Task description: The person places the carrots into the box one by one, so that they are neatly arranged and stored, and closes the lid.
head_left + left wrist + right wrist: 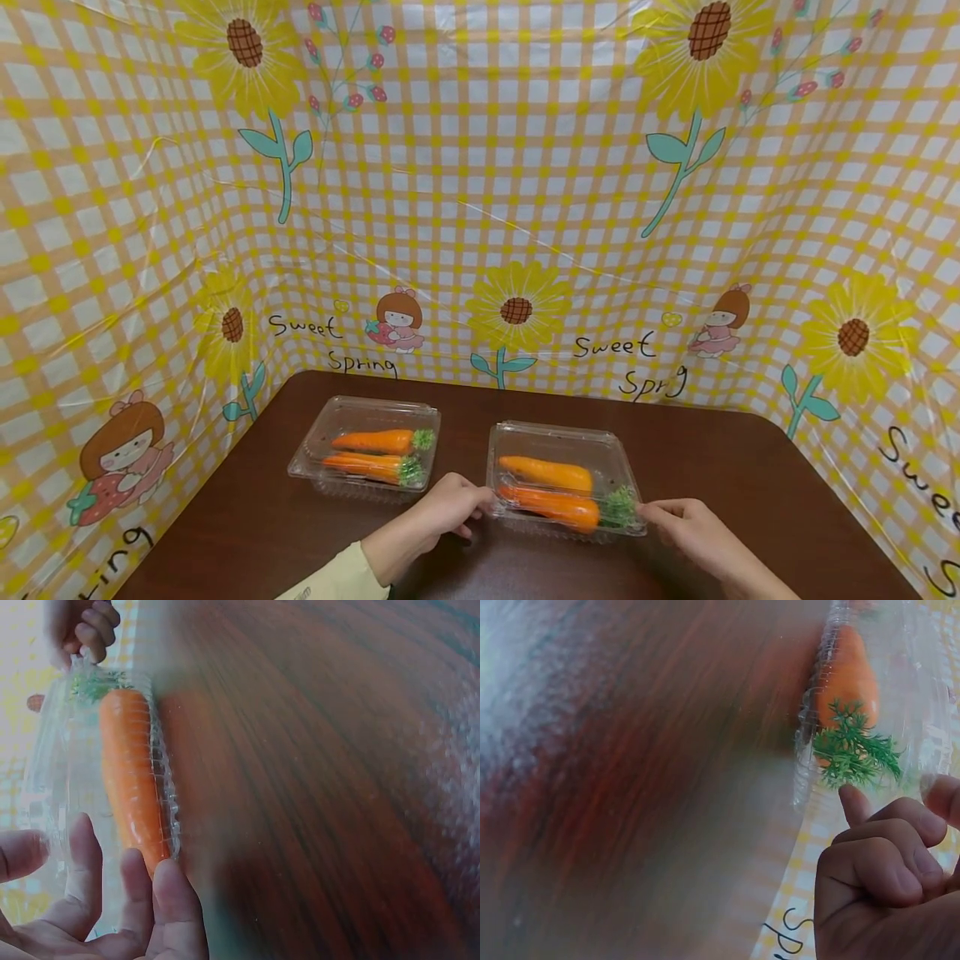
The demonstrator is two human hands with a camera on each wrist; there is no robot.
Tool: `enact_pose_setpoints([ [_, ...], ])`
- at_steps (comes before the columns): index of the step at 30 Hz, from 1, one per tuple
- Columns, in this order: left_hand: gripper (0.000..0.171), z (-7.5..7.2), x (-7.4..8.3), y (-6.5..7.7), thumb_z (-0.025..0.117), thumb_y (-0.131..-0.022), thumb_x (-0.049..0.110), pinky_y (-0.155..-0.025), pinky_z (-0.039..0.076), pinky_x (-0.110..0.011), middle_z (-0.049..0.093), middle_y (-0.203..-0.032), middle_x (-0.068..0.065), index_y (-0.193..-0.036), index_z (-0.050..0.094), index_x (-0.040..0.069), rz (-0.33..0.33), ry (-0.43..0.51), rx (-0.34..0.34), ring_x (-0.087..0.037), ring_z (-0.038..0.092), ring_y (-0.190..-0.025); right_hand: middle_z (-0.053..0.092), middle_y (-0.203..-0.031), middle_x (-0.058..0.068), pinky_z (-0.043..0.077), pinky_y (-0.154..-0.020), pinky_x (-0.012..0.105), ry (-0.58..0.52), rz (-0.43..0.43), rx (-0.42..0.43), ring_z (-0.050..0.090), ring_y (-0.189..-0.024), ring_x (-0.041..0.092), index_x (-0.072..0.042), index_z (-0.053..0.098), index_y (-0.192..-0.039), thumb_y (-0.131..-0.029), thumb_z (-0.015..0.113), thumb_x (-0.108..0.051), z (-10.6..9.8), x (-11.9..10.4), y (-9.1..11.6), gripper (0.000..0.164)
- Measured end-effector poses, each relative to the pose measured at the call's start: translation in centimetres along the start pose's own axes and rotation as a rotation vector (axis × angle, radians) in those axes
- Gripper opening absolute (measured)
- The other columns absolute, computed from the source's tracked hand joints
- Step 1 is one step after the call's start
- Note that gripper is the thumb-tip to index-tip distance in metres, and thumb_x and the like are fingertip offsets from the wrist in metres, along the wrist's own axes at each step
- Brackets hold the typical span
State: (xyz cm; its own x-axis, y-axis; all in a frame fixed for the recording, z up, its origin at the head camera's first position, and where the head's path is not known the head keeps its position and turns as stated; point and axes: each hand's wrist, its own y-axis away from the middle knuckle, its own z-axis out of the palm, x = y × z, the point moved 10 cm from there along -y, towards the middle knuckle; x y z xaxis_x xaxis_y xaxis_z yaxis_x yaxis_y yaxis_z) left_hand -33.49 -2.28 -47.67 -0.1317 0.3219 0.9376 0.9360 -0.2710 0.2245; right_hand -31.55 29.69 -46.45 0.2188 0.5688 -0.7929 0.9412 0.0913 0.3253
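Observation:
A clear plastic clamshell box (551, 442) with its lid down stands in the middle of the dark table. Inside it lie a yellow-orange carrot (547, 475) and a deeper orange carrot (551, 506), with a green leafy top (619, 506) at the right end. My left hand (453, 504) pinches the rim at the box's front left corner. At the front right corner, my right hand (686, 529) pinches the rim between thumb and forefinger, its other fingers curled in the right wrist view. The carrot (131, 765) also shows through the ribbed side wall in the left wrist view.
To the left stands a second closed clear box (375, 407) holding two carrots (372, 442) with green tops. Checked cloth (480, 217) with sunflowers rises round the back and sides of the brown table (712, 450).

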Motion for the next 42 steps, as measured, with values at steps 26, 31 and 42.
enact_pose_setpoints([
  [26,0.016,0.7,0.1,-0.6,0.067,-0.083,0.009,-0.053,0.05,-0.024,0.057,-0.075,0.0,-0.068,0.069,0.003,0.008,0.153,0.045,-0.015,0.051,-0.072,0.02,-0.055,-0.007,0.016,-0.044,0.024,-0.092,-0.109,-0.222,0.009,-0.047,0.01,0.001,0.069,-0.115,-0.102,0.056,-0.033,1.1,-1.0,-0.1,0.039],
  [31,0.017,0.8,0.0,-0.5,0.066,-0.084,0.008,-0.053,0.048,-0.023,0.059,-0.079,-0.001,-0.071,0.07,-0.003,0.002,0.144,0.041,-0.015,0.05,-0.074,0.019,-0.055,-0.007,0.016,-0.044,0.025,-0.093,-0.093,-0.228,0.008,-0.047,0.009,-0.007,0.066,-0.086,-0.102,0.056,-0.035,1.5,-0.9,-0.2,0.034],
  [42,0.019,0.9,-0.3,-0.6,0.067,-0.083,0.013,-0.052,0.049,-0.024,0.056,-0.078,-0.001,-0.079,0.075,-0.004,-0.018,0.131,0.04,-0.015,0.05,-0.071,0.021,-0.052,-0.01,0.017,-0.042,0.022,-0.216,-0.108,-0.335,0.01,-0.044,0.006,-0.003,0.071,-0.093,-0.104,0.051,-0.022,2.7,-0.9,-0.1,0.03],
])
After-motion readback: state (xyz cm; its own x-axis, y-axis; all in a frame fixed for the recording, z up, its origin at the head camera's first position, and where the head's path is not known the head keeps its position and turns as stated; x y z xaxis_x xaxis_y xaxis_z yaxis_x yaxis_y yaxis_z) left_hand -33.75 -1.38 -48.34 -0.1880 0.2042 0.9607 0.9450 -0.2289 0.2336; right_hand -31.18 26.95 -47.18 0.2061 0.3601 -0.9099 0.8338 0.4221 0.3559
